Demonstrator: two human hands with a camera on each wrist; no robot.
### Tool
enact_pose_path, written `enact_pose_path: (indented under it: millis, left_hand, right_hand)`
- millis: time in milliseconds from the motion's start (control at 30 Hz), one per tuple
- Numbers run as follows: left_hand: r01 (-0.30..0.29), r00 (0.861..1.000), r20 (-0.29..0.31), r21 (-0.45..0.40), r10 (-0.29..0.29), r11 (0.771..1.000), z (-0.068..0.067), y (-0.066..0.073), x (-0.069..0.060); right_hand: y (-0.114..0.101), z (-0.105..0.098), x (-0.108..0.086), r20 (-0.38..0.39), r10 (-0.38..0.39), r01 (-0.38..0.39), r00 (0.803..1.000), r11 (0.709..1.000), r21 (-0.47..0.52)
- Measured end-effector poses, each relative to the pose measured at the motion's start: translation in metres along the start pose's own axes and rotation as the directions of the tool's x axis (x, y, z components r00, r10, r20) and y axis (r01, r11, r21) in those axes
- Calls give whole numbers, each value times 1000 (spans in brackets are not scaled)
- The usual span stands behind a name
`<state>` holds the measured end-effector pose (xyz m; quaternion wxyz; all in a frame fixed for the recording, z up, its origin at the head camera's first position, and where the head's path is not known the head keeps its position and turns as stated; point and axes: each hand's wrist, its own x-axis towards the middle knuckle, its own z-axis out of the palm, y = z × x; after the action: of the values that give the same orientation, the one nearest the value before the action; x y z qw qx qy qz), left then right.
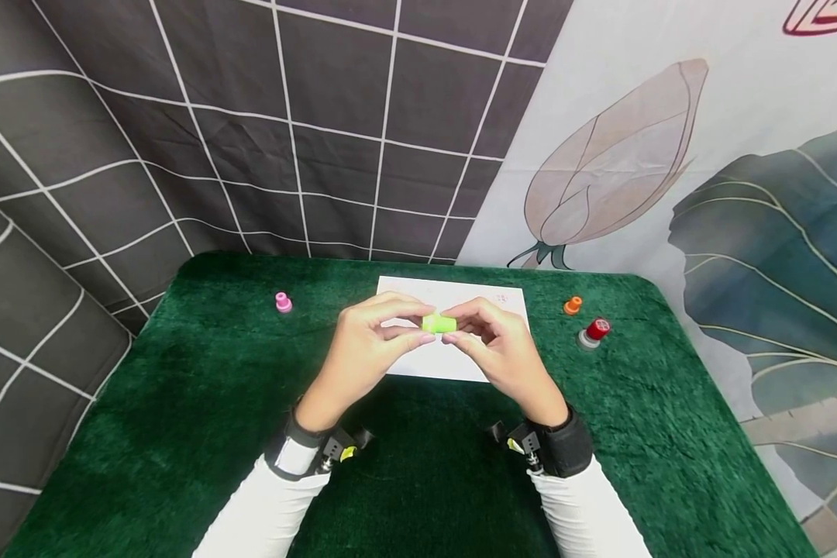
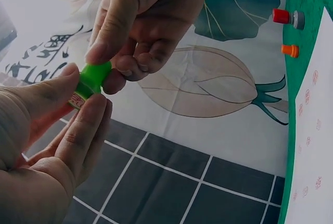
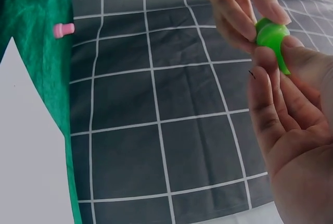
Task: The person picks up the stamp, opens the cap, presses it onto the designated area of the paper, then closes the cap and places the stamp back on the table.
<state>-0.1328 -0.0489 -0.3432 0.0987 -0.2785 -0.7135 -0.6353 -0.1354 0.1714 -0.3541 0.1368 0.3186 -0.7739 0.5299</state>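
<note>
A small bright green stamp [image 1: 441, 324] is held sideways between both hands, above the white paper [image 1: 439, 366]. My left hand [image 1: 366, 335] pinches its wider end between thumb and fingers. From the other side, my right hand [image 1: 508, 350] pinches the narrower end with thumb and fingertips. In the left wrist view, a red pattern shows on the wide end of the green stamp [image 2: 92, 78]. The right wrist view shows the green stamp [image 3: 272, 37] partly covered by fingertips. Several faint red prints mark the paper [image 2: 312, 151] in the left wrist view.
On the green cloth-covered table [image 1: 202, 403], a pink stamp [image 1: 283, 302] stands at the left. An orange stamp [image 1: 573, 305] and a red-and-grey stamp [image 1: 594, 333] are at the right. Behind hangs a dark gridded cloth [image 1: 335, 93] beside a printed flower one.
</note>
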Motion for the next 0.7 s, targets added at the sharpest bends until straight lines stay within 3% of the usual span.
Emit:
enact_pose_path:
  millis: [200,333,467,567,700]
  left_hand:
    - [14,999,29,19,-14,1000,-1,1,-1]
    - [-30,998,57,140,22,990,-2,0,0]
    - [-140,990,75,331,122,933,-3,-1,0]
    - [-184,983,89,403,162,897,-2,0,0]
    - [-191,982,95,425,166,885,-2,-1,-1]
  right_hand:
    - [-1,0,-1,-5,-14,14,1000,998,-63]
    - [0,2,0,21,-27,30,999,990,-141]
    - [0,4,1,35,-36,42,999,981,-188]
    - [0,5,2,40,-25,32,999,981,-191]
    - [3,6,2,51,17,-9,999,988,-156]
